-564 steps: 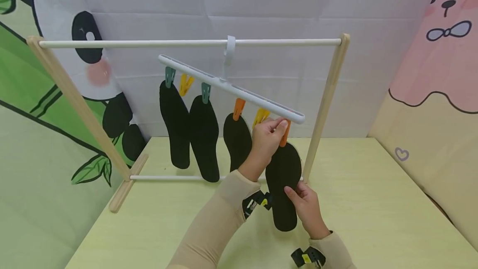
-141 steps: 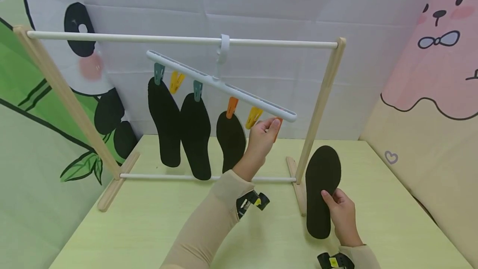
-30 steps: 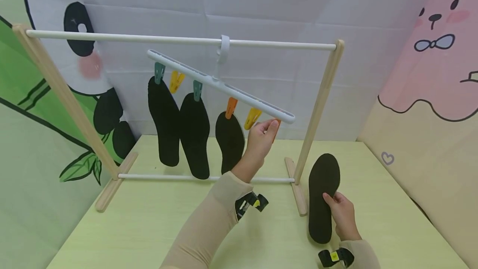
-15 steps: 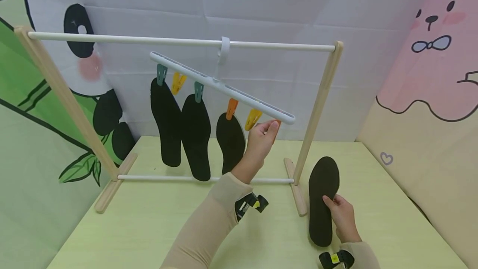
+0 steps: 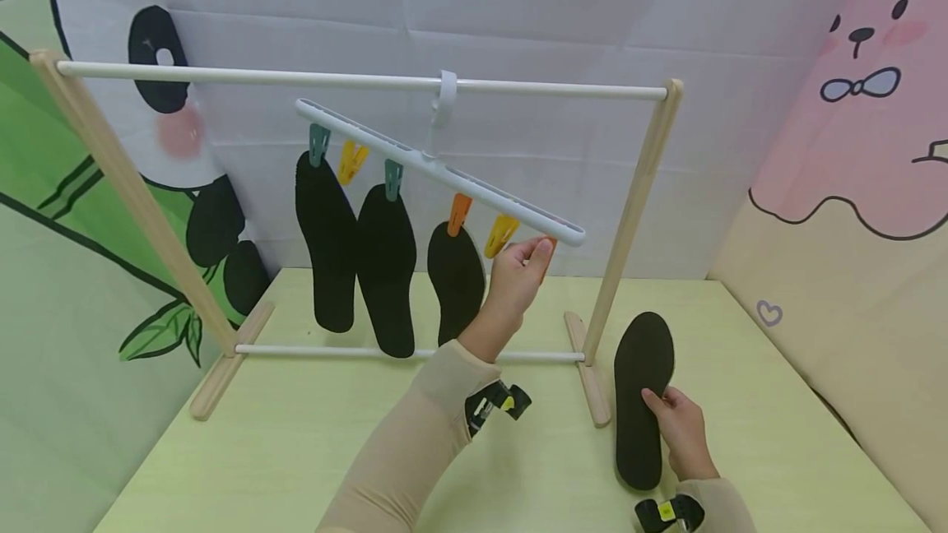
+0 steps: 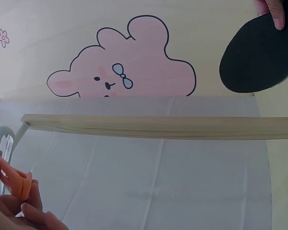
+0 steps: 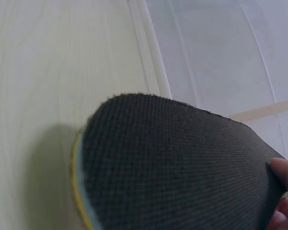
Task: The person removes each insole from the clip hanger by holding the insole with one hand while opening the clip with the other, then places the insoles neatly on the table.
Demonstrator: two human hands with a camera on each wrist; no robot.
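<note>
My left hand (image 5: pixel 511 282) pinches the orange clothespin (image 6: pixel 18 183) at the lower, right end of the white hanger (image 5: pixel 477 193). In the left wrist view nothing is between its tips. My right hand (image 5: pixel 683 428) grips a black insole (image 5: pixel 641 377) by its edge, thumb on the face, upright in front of the rack's right foot. A yellow and pale blue rim shows on it in the right wrist view. Teal clothespins hold two black insoles, one at the far left (image 5: pixel 324 245) and one beside it (image 5: pixel 388 274); an orange clothespin (image 5: pixel 459 214) holds a third insole (image 5: pixel 453 278).
A rack with wooden legs (image 5: pixel 633 220) and a white top bar (image 5: pixel 296 79) carries the hanger by its hook. Two yellow clothespins, one at left (image 5: pixel 352 161) and one at right (image 5: pixel 501 235), hang with nothing in them. The rack stands on a pale wooden table (image 5: pixel 333 451).
Earliest, the insole in my right hand was up at the right-end orange clothespin; it has since moved away to the right. Over the last second it has sunk slightly. My left hand stays at the clothespin.
</note>
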